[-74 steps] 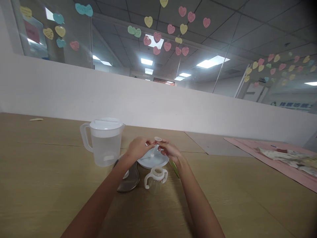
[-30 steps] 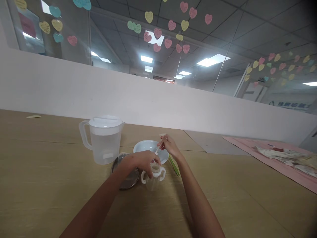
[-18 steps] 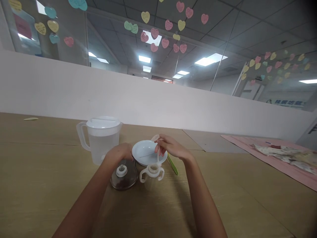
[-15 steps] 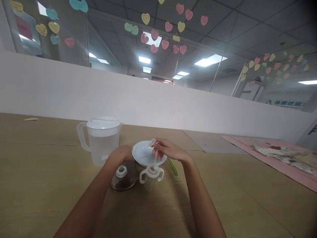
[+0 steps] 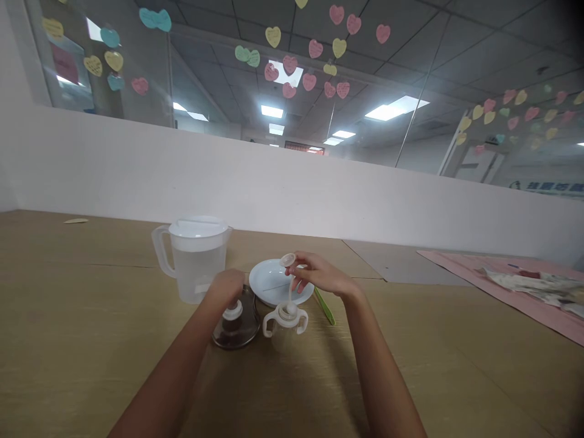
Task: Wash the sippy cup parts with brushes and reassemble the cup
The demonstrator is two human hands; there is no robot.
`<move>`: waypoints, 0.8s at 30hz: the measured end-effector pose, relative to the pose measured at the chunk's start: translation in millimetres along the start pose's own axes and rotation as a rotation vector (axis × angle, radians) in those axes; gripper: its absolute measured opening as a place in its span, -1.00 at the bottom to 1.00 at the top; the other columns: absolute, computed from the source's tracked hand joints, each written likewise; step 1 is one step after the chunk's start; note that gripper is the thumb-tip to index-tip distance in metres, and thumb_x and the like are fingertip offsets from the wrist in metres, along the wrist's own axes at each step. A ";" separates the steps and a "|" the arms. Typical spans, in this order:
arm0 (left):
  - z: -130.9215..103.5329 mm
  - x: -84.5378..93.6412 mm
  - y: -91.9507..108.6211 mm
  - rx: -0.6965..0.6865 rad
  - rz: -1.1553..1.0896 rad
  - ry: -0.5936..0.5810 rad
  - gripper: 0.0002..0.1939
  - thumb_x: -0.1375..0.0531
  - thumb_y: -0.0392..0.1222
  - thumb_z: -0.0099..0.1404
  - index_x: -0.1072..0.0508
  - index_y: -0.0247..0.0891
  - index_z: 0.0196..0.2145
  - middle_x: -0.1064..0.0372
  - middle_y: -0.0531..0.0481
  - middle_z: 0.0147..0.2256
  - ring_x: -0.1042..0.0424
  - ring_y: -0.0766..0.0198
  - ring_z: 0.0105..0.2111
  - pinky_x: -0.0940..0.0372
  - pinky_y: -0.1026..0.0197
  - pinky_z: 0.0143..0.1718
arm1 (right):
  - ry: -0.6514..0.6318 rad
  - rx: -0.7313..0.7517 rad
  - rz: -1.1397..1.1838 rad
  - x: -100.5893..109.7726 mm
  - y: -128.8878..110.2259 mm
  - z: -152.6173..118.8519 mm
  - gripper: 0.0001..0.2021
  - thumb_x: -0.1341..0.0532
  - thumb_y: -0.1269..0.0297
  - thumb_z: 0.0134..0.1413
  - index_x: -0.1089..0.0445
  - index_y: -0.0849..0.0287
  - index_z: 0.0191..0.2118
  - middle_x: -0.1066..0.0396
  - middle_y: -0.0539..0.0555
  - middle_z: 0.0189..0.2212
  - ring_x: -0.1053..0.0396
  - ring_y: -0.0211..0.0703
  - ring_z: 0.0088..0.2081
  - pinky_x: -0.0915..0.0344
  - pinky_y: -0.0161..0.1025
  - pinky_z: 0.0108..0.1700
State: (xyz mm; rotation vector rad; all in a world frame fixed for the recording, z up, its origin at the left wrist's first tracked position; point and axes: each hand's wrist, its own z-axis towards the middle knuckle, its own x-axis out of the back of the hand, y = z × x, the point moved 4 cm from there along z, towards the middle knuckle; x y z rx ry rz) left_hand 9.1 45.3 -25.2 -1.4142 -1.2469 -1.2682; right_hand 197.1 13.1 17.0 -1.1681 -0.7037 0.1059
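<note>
The right hand (image 5: 319, 280) reaches forward from the lower edge, wrist bent inward, with its fingertips pinched on the top of a thin white straw (image 5: 289, 286). The straw hangs straight down into the mouth of a small clear cup with two handles (image 5: 286, 319), which stands on the wooden table (image 5: 91, 340). The left hand (image 5: 224, 289) lies palm down, fingers curled, over a dark glass lid (image 5: 235, 325) with a white knob; whether it grips the lid cannot be told. A white plate (image 5: 274, 289) sits just behind the cup, and a water jug (image 5: 196, 258) stands to the left.
</note>
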 end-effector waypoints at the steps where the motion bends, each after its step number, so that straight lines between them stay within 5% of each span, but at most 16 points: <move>1: -2.7 5.8 -1.0 -0.015 -0.013 0.012 -0.90 -0.18 -0.44 -0.31 -0.40 -0.31 -0.73 -0.39 -0.13 -0.63 -0.39 0.08 -0.49 -0.21 0.21 -0.49 | 0.014 0.008 0.001 1.0 -0.2 0.2 -0.82 -0.14 0.22 -0.01 -0.32 0.20 -0.28 -0.33 0.07 -0.29 -0.38 -0.30 -0.46 -0.34 -0.36 -0.48; 10: -34.9 57.8 12.9 -0.359 -0.288 0.276 -0.74 -0.04 -0.12 0.09 -0.47 -0.26 -0.37 -0.43 -0.01 -0.43 -0.34 0.28 -0.44 -0.11 0.33 -0.49 | -0.151 -0.101 -0.038 -4.6 14.7 3.2 -0.78 -0.25 0.25 -0.18 -0.45 0.25 -0.34 -0.43 0.03 -0.50 -0.36 -0.28 -0.46 -0.34 -0.34 -0.43; 17: -48.1 71.2 34.0 -0.399 -0.328 0.398 -0.61 0.04 0.01 0.20 -0.45 -0.31 -0.39 -0.42 -0.04 -0.44 -0.33 0.26 -0.44 -0.12 0.32 -0.47 | -0.293 -0.200 -0.106 -4.5 40.9 7.1 -0.77 -0.25 0.34 -0.23 -0.49 0.23 -0.33 -0.46 0.04 -0.43 -0.36 -0.27 -0.40 -0.31 -0.35 -0.34; 24: -48.7 69.0 49.4 -0.503 -0.412 0.457 -0.69 -0.03 -0.09 0.19 -0.47 -0.28 -0.25 -0.44 -0.06 -0.25 -0.38 0.24 -0.26 -0.19 0.32 -0.30 | 0.057 0.006 -0.089 8.6 17.2 5.6 -0.59 -0.21 0.36 -0.17 -0.35 0.13 -0.07 -0.42 0.05 -0.27 -0.33 -0.29 -0.37 -0.33 -0.36 -0.40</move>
